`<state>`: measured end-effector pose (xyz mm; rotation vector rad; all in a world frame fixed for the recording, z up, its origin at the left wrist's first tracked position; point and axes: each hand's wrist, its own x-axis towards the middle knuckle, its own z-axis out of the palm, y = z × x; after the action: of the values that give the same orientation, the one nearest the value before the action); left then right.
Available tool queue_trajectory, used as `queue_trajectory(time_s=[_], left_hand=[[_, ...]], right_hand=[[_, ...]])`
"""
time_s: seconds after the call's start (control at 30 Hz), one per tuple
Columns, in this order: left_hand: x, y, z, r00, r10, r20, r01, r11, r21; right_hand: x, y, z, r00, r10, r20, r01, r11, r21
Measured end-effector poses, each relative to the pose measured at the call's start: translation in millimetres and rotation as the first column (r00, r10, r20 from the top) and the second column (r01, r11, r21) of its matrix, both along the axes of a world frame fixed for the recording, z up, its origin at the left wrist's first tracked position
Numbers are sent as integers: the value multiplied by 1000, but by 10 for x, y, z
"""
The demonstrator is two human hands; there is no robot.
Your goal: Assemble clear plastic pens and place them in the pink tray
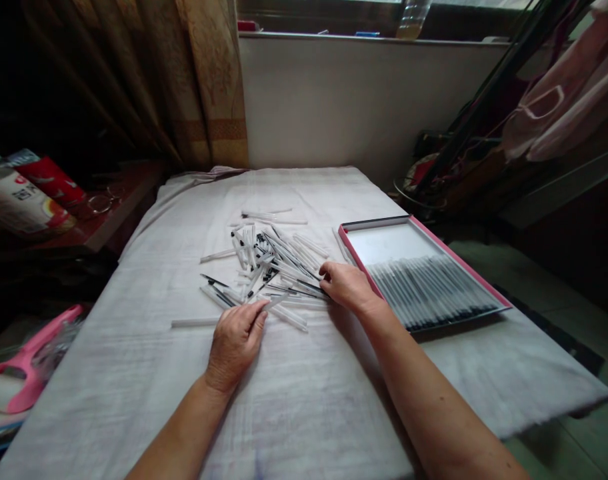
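A loose pile of translucent pen barrels [309, 245] and thin dark pen refills [289, 252] lies on the white cloth, with several black end pieces among them. At its near edge, my left hand [237, 337] is closed, pinching a translucent pen barrel [275, 303] between thumb and fingers. My right hand [348, 285] reaches the pile's right side, its fingers curled closed around the ends of dark refills; the exact grip is partly hidden. Right of that hand, a shallow pink-edged box [377, 233] holds a row of dark-tipped pens [429, 290] lying side by side.
The cloth-covered table [294, 413] ends at a wall [329, 107] and a curtain [209, 80]. A pink-handled tool [39, 350] lies at the left. Jars and a red package [51, 180] stand on a side cabinet. Pink fabric [564, 93] hangs at the right.
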<state>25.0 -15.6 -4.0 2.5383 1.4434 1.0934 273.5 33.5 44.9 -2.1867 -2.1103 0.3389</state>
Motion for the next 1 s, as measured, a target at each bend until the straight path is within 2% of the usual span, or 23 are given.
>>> queue_trajectory(time_s=[0.1,0.17,0.23,0.3,0.33,0.37,0.43,0.5,0.53,0.57,0.63,0.8,0.9,1.0], left_hand=[[-5,0,6,1000,-4,16,4,1000,12],[-5,-5,12,1000,-9,29,8,1000,13],[-3,-13,16,999,-10,36,10,1000,8],[2,-22,18,999,-11,39,11,1000,2],[5,-25,20,999,-14,39,15,1000,-1],[7,-27,21,999,-20,39,20,1000,-1],[12,-28,25,999,-34,41,34,999,-8],[14,-28,30,998,-45,45,46,999,-18],[14,-28,32,998,-47,49,48,999,-23],[14,-29,35,998,-47,51,49,998,-28],[15,-31,41,998,-46,51,48,998,-30],[31,-36,64,997,-57,53,59,998,-28],[43,-41,77,996,-65,57,67,997,-31],[53,-53,87,995,-76,70,80,996,-50]], right_hand=[[50,-45,28,999,34,30,-34,999,-22],[114,-111,46,998,68,-18,-68,997,-21],[171,-184,52,984,80,-157,-80,997,3],[182,-237,40,914,70,-399,-58,997,42],[160,-251,27,838,58,-542,-31,998,59],[118,-258,10,727,43,-685,8,997,71],[-15,-260,-21,422,8,-907,109,992,59],[-176,-262,-39,140,-34,-990,180,984,-9],[-252,-268,-40,51,-52,-997,190,981,-41],[-319,-278,-38,-4,-67,-998,185,981,-66],[-413,-304,-28,-44,-83,-996,162,983,-89],[-481,-357,-34,-40,-91,-995,124,988,-95],[-498,-374,-72,-12,-66,-998,96,993,-67],[-530,-401,-120,48,-6,-999,42,999,-4]])
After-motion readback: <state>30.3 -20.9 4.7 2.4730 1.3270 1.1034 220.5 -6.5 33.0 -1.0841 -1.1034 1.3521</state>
